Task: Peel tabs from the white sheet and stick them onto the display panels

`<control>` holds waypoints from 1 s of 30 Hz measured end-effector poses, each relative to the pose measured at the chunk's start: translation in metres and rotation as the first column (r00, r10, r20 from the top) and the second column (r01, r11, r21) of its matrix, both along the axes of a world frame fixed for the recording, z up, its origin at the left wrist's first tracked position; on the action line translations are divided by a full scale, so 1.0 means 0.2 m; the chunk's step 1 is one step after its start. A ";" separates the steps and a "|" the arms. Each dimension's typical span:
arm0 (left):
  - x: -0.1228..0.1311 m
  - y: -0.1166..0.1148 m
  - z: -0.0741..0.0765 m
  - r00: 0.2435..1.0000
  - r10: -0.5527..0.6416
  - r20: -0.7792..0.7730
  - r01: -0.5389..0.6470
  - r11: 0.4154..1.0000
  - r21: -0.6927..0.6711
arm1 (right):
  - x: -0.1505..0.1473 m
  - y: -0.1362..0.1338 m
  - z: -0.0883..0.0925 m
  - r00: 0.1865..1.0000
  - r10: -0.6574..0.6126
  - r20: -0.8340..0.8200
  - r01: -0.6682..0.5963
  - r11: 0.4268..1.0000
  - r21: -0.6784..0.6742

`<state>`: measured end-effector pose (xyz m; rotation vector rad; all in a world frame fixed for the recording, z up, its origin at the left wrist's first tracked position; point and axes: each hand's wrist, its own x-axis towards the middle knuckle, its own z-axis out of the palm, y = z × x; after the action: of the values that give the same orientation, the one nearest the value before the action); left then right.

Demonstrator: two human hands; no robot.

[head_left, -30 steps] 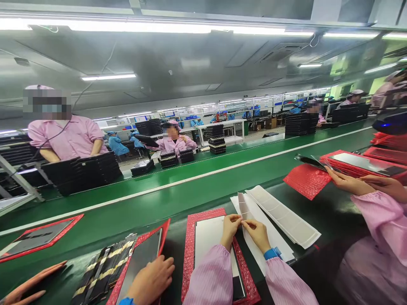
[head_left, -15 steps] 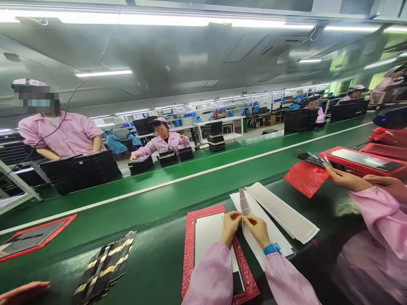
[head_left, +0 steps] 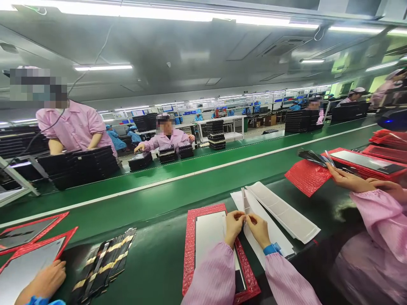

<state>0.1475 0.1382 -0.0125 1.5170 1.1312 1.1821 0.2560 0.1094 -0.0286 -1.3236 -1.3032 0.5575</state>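
Both hands (head_left: pixel 233 228) (head_left: pixel 259 231) pinch a white liner strip (head_left: pixel 247 207) beside a red bubble pouch (head_left: pixel 190 250) holding a panel (head_left: pixel 208 239).

Pink striped smock sleeves (head_left: pixel 211 277), gathered at the cuffs. Left hand (head_left: pixel 233 227) and right hand (head_left: pixel 259 231) bare. Blue wristband (head_left: pixel 272 249) on right wrist.

**White paper strip (head_left: pixel 245 207) pinched by both hands**

Left hand (head_left: pixel 233 228) and right hand (head_left: pixel 259 231) meet at the strip's lower end, fingertips gripping it, strip standing up and creased. Long label sheet (head_left: pixel 282 212), square cells, lies just right, overlapping white backing. White-faced panel (head_left: pixel 206 241) sits below the hands in a red foam frame (head_left: pixel 190 254).
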 end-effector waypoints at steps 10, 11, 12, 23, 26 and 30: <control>0.01 -0.01 0.01 0.999 0.030 0.015 -0.030 0.999 0.034 | 0.00 -0.01 0.02 1.000 -0.024 0.002 0.024 1.000 -0.011; 0.01 -0.02 0.02 0.999 0.037 0.020 -0.038 0.999 0.036 | 0.00 -0.01 0.02 1.000 -0.027 -0.005 0.027 1.000 -0.013; 0.01 -0.02 0.02 0.998 0.051 0.026 -0.052 0.998 0.039 | 0.00 -0.01 0.02 0.999 -0.032 -0.013 0.031 0.999 -0.016; -0.01 -0.03 0.00 0.976 0.200 0.088 -0.208 0.974 0.092 | 0.01 -0.01 0.02 0.990 -0.071 -0.122 0.063 0.996 -0.062; 0.02 -0.05 0.01 0.985 0.130 0.110 -0.142 0.984 0.110 | 0.00 -0.02 0.04 0.990 -0.002 -0.143 -0.006 0.998 -0.056; 0.05 -0.07 0.01 0.991 0.080 0.103 -0.093 0.988 0.120 | 0.03 -0.02 0.02 0.985 0.036 -0.166 -0.050 0.995 -0.081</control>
<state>0.1567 0.1240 -0.0103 1.4977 1.0840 1.3939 0.2613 0.1060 -0.0247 -1.2922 -1.1857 0.7436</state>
